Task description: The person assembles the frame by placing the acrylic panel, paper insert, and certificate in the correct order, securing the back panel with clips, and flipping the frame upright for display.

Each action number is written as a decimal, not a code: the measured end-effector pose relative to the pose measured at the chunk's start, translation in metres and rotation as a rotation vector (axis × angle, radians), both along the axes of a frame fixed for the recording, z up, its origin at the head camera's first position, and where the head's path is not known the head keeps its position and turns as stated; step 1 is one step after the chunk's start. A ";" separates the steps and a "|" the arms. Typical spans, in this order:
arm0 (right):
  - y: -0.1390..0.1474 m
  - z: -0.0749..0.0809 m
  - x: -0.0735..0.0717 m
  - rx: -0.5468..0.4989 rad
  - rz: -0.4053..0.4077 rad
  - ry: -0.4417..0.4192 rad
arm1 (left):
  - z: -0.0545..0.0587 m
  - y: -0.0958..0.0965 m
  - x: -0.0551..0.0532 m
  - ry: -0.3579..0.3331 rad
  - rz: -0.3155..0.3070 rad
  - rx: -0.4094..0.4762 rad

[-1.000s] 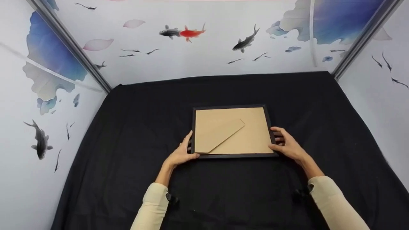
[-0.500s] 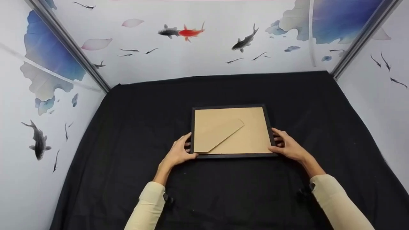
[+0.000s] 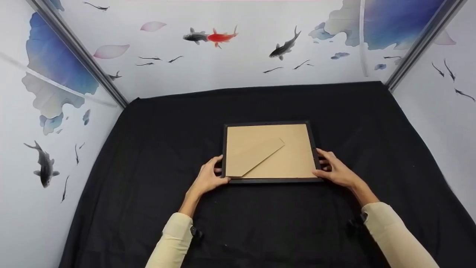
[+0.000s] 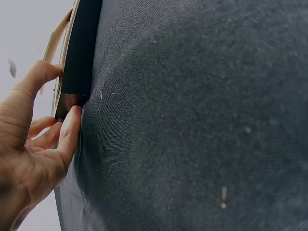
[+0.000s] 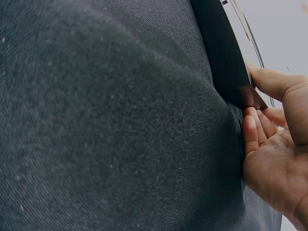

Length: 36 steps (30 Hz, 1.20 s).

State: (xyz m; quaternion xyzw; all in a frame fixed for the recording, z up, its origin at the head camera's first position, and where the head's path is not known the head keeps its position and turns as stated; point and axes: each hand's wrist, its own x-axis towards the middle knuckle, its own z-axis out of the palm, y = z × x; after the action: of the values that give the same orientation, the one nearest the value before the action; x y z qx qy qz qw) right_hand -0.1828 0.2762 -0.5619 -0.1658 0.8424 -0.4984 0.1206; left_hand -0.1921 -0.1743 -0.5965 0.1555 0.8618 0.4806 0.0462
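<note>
A black picture frame (image 3: 275,181) lies face down, its tan backing board (image 3: 292,160) upward. A tan easel flap (image 3: 253,158) lies slantwise over the board's left part. At the near left corner, my left hand (image 3: 208,178) grips the frame, thumb on its top edge and fingers at the side. My right hand (image 3: 337,171) holds the near right corner likewise. In the left wrist view, the left hand's fingertips (image 4: 73,113) touch the frame's side (image 4: 81,53) low down by the cloth. The right wrist view has fingers (image 5: 250,127) against the frame's end, the thumb above.
Black cloth (image 3: 171,130) covers the table beneath the frame. White panels (image 3: 230,70) printed with fish and leaves stand at the back and both sides, joined by grey metal posts (image 3: 81,56). Dark wrist devices (image 3: 196,232) sit at the sleeve cuffs.
My left hand and forearm have shifted slightly left against the frame's corner. The right hand keeps its place, and the frame has barely moved.
</note>
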 end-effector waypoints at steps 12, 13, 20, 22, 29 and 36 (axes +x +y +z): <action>-0.002 0.001 -0.001 0.018 -0.014 -0.016 | 0.003 0.006 0.004 -0.130 0.048 0.094; -0.002 0.001 -0.001 0.020 -0.011 -0.017 | 0.003 0.005 0.004 -0.142 0.040 0.101; 0.004 -0.013 -0.005 -0.005 -0.014 -0.033 | 0.004 0.000 0.005 -0.218 -0.010 0.107; 0.007 -0.021 -0.008 0.005 -0.016 -0.029 | 0.004 0.001 0.005 -0.213 -0.008 0.074; 0.009 -0.027 -0.011 0.005 -0.029 -0.044 | 0.003 0.011 0.003 0.023 0.001 -0.173; 0.008 -0.036 -0.012 -0.017 -0.039 0.054 | 0.007 0.009 0.004 0.057 -0.074 -0.251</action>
State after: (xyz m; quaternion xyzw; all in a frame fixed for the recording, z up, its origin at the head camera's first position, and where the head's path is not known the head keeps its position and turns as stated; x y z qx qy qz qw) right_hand -0.1945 0.2841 -0.5975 -0.1641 0.8441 -0.5031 0.0866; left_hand -0.1885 -0.1656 -0.5891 0.1936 0.9099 0.3622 0.0583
